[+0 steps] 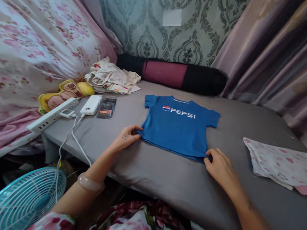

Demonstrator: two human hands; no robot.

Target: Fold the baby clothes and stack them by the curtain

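Note:
A small blue T-shirt (176,130) with white PEPSI lettering lies spread flat, front side up, its collar pointing away from me. My left hand (127,137) pinches the shirt's lower left hem corner between thumb and fingers. At the opposite hem corner, my right hand (219,165) grips the cloth in the same way. Both sleeves lie outstretched on the grey bed sheet (162,170). A pale bangle (90,182) circles my left wrist.
Folded white-and-pink cloth (284,163) lies at right. Toward the left are a power strip (52,115), white power bank (90,105), cables, plush toy (60,97) and crumpled cloth (113,76). A bolster (164,73) lines the wall; a turquoise fan (22,199) stands below the bed.

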